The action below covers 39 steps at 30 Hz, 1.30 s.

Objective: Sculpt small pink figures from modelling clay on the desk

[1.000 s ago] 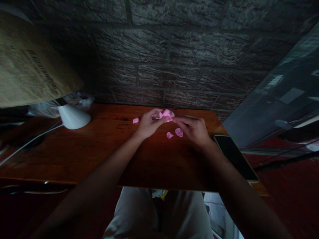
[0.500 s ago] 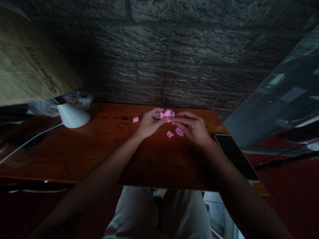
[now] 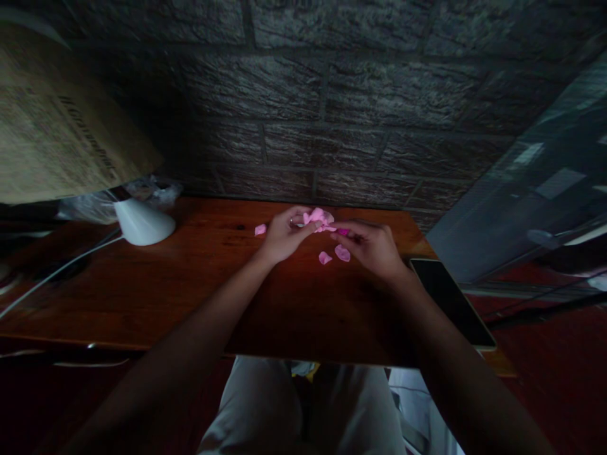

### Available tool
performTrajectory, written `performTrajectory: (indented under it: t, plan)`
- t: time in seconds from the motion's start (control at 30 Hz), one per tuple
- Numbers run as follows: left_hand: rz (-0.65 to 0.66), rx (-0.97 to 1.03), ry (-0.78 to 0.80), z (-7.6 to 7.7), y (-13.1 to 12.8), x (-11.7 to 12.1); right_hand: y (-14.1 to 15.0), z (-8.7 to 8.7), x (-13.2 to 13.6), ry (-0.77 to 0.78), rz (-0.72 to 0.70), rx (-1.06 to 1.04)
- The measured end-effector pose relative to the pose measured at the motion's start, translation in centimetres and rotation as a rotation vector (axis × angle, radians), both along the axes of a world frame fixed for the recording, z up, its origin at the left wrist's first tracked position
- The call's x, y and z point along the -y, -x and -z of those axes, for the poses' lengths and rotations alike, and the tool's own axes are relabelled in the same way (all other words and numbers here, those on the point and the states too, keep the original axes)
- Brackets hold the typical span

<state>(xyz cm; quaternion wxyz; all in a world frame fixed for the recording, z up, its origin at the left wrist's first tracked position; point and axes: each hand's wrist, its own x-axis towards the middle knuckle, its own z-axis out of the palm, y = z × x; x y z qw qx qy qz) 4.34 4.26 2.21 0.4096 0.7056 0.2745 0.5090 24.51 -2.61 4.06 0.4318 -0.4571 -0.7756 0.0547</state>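
Note:
My left hand (image 3: 285, 239), with a ring on one finger, is closed around a soft-looking pink flower (image 3: 318, 217) with ruffled petals. My right hand (image 3: 374, 245) comes in from the other side, thumb and forefinger pinched on a thin pink petal (image 3: 328, 228) at the flower's lower right edge. A deeper magenta piece (image 3: 342, 232) shows between the right fingers; its shape is mostly hidden. Below the hands, two loose pink petals, a small one (image 3: 325, 258) and a larger one (image 3: 342, 253), lie on the wooden table (image 3: 190, 284). Another petal (image 3: 260, 230) rests left of my left hand.
At the left stands a lamp with a white base (image 3: 145, 222), a printed paper-like shade (image 3: 66, 126) and a white cord (image 3: 61, 275). Clear plastic (image 3: 90, 207) lies behind it. A dark-screened phone or tablet (image 3: 450, 303) sits by my right forearm. A brick wall (image 3: 294, 95) rises behind.
My right fingers have shifted slightly and bent more, so the magenta piece shows more plainly. The left hand keeps its hold on the flower. The whole view has moved a little.

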Motion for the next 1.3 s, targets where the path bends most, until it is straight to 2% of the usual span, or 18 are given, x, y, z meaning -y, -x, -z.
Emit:
performTrajectory:
  t: [0.17, 0.27, 0.4, 0.5, 0.6, 0.77, 0.9, 1.0, 1.13, 1.3]
  plan:
    - [-0.028, -0.010, -0.011, -0.1, 0.0, 0.0, 0.1, 0.1, 0.0, 0.011, 0.027, -0.086]
    - [-0.045, 0.000, 0.002, 0.1, -0.1, -0.1, 0.4, 0.4, -0.2, 0.070, 0.062, -0.243]
    - [-0.078, 0.016, 0.003, 0.2, -0.1, -0.1, 0.9, 0.7, -0.6, 0.263, 0.018, -0.570]
    - [-0.070, 0.032, 0.007, 0.1, -0.1, -0.1, 1.1, 0.4, -0.8, 0.420, -0.058, -0.729]
    - [-0.015, 0.049, 0.074, 0.1, -0.2, -0.1, 1.2, 0.2, -0.7, 0.480, -0.098, -0.766]
    - [0.099, 0.102, 0.260, 0.5, -0.3, -0.3, 1.4, 0.0, -0.4, 0.466, -0.150, -0.777]
    - [0.106, 0.119, 0.330, 0.7, -0.3, -0.4, 1.4, 0.0, -0.5, 0.556, -0.146, -0.823]
    - [0.055, 0.102, 0.250, 0.8, -0.3, -0.5, 1.4, 0.0, -0.5, 0.685, -0.143, -0.889]
    - [-0.073, 0.058, 0.035, 0.8, -0.2, -0.5, 1.6, 0.0, -0.5, 0.807, -0.185, -1.016]
    - [-0.146, -0.022, -0.153, 0.4, -0.3, 0.2, 1.6, 0.4, -0.8, 0.879, -0.215, -1.119]
